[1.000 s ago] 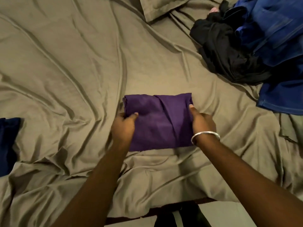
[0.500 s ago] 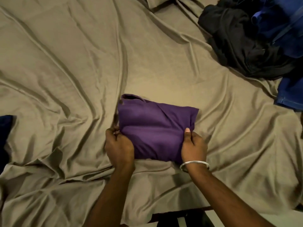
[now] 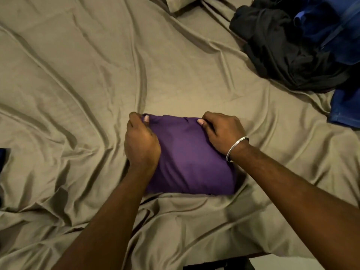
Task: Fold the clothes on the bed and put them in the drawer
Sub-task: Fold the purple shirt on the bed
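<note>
- Purple cloth, folded down to a compact rectangle (image 3: 192, 158), lies on the bed near its front edge, right in front of the person.
- Left hand (image 3: 141, 145) grips the far left corner of the purple cloth, thumb on top and fingers curled under the edge, pinching the fabric.
- Right hand (image 3: 224, 131) does the same at the far right corner: thumb pressed down on top, fingers curled round the fold. A silver bangle (image 3: 236, 149) sits on that wrist.
- Both forearms reach in from the near edge, the left one crossing over the cloth's near left corner.
- Olive-tan bedsheet (image 3: 87, 78) covers the whole bed, heavily creased, with long wrinkles fanning out from the centre.
- Up in the far right corner there is an unfolded heap: a black garment (image 3: 282, 51) bunched up, with blue clothing (image 3: 335, 30) lying against and partly over it, well apart from the purple piece.
- A sliver of dark blue fabric (image 3: 3, 158) shows at the left edge; too little of it is visible to tell what it is.
- A pillow corner (image 3: 181, 3) in the same olive cloth pokes in at the top.
</note>
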`<move>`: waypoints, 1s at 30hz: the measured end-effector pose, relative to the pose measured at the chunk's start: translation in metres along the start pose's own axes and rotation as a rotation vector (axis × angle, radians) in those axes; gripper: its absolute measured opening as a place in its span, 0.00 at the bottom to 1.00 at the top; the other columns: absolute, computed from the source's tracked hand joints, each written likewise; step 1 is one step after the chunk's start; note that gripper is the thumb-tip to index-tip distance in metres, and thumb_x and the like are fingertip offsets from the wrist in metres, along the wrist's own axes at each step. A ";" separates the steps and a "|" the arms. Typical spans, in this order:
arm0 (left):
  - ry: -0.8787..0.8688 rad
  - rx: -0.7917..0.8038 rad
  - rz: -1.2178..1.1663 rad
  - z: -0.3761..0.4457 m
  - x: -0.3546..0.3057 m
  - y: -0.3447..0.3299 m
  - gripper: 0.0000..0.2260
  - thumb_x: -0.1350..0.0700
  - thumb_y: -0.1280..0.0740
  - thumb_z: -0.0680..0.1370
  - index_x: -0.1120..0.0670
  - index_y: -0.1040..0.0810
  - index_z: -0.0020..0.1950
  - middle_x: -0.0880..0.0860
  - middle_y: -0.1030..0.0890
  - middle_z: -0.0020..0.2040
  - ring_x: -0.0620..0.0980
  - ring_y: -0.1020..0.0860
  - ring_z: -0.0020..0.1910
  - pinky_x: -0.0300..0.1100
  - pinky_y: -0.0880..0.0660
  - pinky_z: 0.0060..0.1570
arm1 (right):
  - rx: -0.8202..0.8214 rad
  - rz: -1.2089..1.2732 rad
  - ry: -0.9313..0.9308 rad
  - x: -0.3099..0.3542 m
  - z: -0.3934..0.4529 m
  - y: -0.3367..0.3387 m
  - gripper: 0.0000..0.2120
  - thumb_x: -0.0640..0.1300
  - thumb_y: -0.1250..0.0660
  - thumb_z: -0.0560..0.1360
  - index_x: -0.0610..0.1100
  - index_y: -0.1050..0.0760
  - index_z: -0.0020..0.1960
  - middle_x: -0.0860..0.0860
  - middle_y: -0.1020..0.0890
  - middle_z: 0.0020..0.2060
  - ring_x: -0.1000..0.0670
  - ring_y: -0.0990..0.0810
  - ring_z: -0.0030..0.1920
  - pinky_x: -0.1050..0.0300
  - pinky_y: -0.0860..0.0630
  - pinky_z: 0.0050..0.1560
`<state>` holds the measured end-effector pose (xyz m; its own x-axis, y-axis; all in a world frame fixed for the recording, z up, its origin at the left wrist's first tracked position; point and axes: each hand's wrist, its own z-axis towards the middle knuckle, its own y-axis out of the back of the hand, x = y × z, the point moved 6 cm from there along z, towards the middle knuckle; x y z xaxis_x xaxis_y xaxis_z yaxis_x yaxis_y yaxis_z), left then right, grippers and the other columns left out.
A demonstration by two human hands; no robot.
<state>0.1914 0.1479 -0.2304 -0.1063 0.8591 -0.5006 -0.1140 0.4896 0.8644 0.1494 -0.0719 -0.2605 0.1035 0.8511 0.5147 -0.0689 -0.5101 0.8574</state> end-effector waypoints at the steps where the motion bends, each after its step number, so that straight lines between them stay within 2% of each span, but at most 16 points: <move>1: -0.013 -0.008 -0.002 0.004 -0.001 0.001 0.14 0.51 0.48 0.85 0.60 0.31 0.58 0.63 0.21 0.51 0.65 0.23 0.48 0.54 0.31 0.43 | -0.030 0.025 -0.021 -0.002 0.002 0.004 0.21 0.61 0.49 0.80 0.47 0.30 0.41 0.51 0.24 0.32 0.41 0.22 0.37 0.51 0.30 0.38; 3: -0.028 0.000 -0.016 0.013 -0.003 0.002 0.17 0.47 0.50 0.85 0.58 0.30 0.52 0.61 0.21 0.44 0.64 0.23 0.43 0.53 0.28 0.40 | -0.038 0.046 -0.110 -0.011 0.004 0.008 0.20 0.59 0.48 0.82 0.49 0.34 0.38 0.50 0.26 0.29 0.39 0.23 0.37 0.52 0.33 0.35; 6: -0.042 0.072 -0.022 0.025 -0.003 -0.004 0.19 0.43 0.49 0.85 0.57 0.30 0.47 0.56 0.24 0.37 0.59 0.25 0.38 0.48 0.31 0.38 | 0.061 -0.122 -0.190 -0.023 0.008 0.003 0.22 0.59 0.50 0.83 0.48 0.29 0.39 0.46 0.19 0.36 0.38 0.21 0.44 0.51 0.35 0.43; 8: -0.091 0.109 0.049 0.030 -0.003 -0.012 0.19 0.45 0.49 0.85 0.57 0.27 0.51 0.56 0.24 0.40 0.59 0.24 0.41 0.47 0.34 0.39 | 0.113 -0.203 -0.227 -0.029 0.009 -0.003 0.23 0.59 0.51 0.83 0.47 0.24 0.43 0.46 0.18 0.42 0.39 0.21 0.49 0.49 0.35 0.48; 11: -0.176 0.092 0.160 0.033 -0.006 -0.017 0.18 0.46 0.47 0.85 0.57 0.25 0.57 0.59 0.25 0.55 0.62 0.26 0.53 0.53 0.29 0.47 | 0.038 -0.172 -0.228 -0.030 0.005 -0.004 0.21 0.59 0.48 0.82 0.46 0.23 0.50 0.47 0.20 0.47 0.41 0.24 0.53 0.49 0.35 0.49; 12: -0.201 0.106 0.143 0.035 -0.007 -0.019 0.18 0.45 0.47 0.84 0.56 0.25 0.55 0.58 0.25 0.56 0.63 0.26 0.54 0.55 0.27 0.50 | 0.007 -0.113 -0.236 -0.030 0.002 -0.001 0.21 0.61 0.47 0.81 0.46 0.23 0.51 0.48 0.21 0.47 0.42 0.25 0.54 0.48 0.34 0.50; 14: -0.277 0.207 0.088 0.038 -0.009 -0.023 0.18 0.41 0.48 0.83 0.53 0.27 0.52 0.56 0.21 0.49 0.61 0.24 0.49 0.55 0.26 0.49 | -0.004 -0.011 -0.232 -0.026 -0.006 0.002 0.25 0.67 0.48 0.78 0.48 0.25 0.51 0.51 0.22 0.47 0.45 0.26 0.53 0.48 0.32 0.51; 16: -0.389 0.300 0.087 0.037 -0.010 -0.025 0.18 0.38 0.45 0.82 0.51 0.25 0.51 0.53 0.21 0.44 0.56 0.23 0.46 0.49 0.27 0.46 | 0.026 -0.057 -0.172 -0.019 -0.014 -0.001 0.28 0.70 0.53 0.75 0.49 0.27 0.52 0.52 0.22 0.46 0.46 0.26 0.51 0.48 0.32 0.50; 19: -0.452 0.349 0.128 0.039 -0.012 -0.021 0.21 0.41 0.44 0.83 0.56 0.26 0.40 0.52 0.25 0.33 0.56 0.25 0.38 0.46 0.34 0.38 | 0.023 -0.100 -0.093 -0.018 -0.017 -0.008 0.24 0.66 0.55 0.77 0.49 0.31 0.45 0.53 0.24 0.36 0.44 0.22 0.45 0.52 0.36 0.44; 22: -0.332 0.484 0.003 0.045 -0.015 -0.015 0.26 0.43 0.43 0.83 0.61 0.30 0.34 0.55 0.28 0.27 0.53 0.29 0.30 0.43 0.34 0.35 | -0.013 0.265 -0.048 -0.020 -0.012 -0.003 0.20 0.63 0.52 0.79 0.50 0.34 0.41 0.54 0.32 0.26 0.48 0.28 0.31 0.53 0.35 0.36; 24: -0.167 0.684 -0.123 0.046 -0.010 -0.019 0.27 0.43 0.42 0.83 0.59 0.34 0.31 0.52 0.32 0.26 0.48 0.32 0.26 0.40 0.34 0.32 | -0.027 0.482 -0.057 -0.028 -0.009 0.000 0.19 0.61 0.49 0.80 0.48 0.31 0.41 0.53 0.32 0.26 0.51 0.32 0.30 0.52 0.33 0.35; 25: -0.105 0.766 -0.157 0.044 -0.005 -0.022 0.26 0.43 0.42 0.83 0.58 0.33 0.30 0.51 0.31 0.25 0.46 0.31 0.26 0.38 0.34 0.31 | -0.020 0.514 -0.070 -0.030 -0.009 -0.002 0.19 0.60 0.48 0.80 0.48 0.30 0.42 0.52 0.30 0.28 0.51 0.31 0.30 0.50 0.31 0.36; 27: -0.063 0.834 -0.104 0.040 0.005 -0.032 0.26 0.43 0.44 0.84 0.61 0.24 0.36 0.54 0.21 0.32 0.46 0.22 0.34 0.38 0.29 0.38 | 0.038 0.490 -0.123 -0.033 -0.009 -0.011 0.16 0.57 0.44 0.82 0.47 0.28 0.44 0.52 0.26 0.31 0.51 0.27 0.34 0.48 0.27 0.40; 28: -0.074 0.790 -0.031 0.040 0.009 -0.036 0.25 0.43 0.45 0.84 0.61 0.22 0.42 0.56 0.18 0.38 0.51 0.20 0.42 0.42 0.28 0.43 | 0.062 0.439 -0.146 -0.033 -0.008 -0.015 0.14 0.55 0.42 0.82 0.47 0.26 0.46 0.52 0.23 0.33 0.50 0.24 0.37 0.48 0.25 0.43; 30: -0.137 0.592 0.135 0.040 0.010 -0.038 0.20 0.44 0.47 0.84 0.57 0.24 0.48 0.58 0.19 0.47 0.60 0.22 0.50 0.48 0.29 0.48 | 0.022 0.283 -0.193 -0.030 -0.009 -0.012 0.14 0.56 0.40 0.80 0.47 0.23 0.49 0.50 0.20 0.41 0.46 0.21 0.45 0.49 0.25 0.48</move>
<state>0.2336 0.1443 -0.2662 0.0503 0.9115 -0.4083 0.4632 0.3409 0.8181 0.1379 -0.0903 -0.2866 0.2690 0.6374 0.7221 -0.1004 -0.7270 0.6792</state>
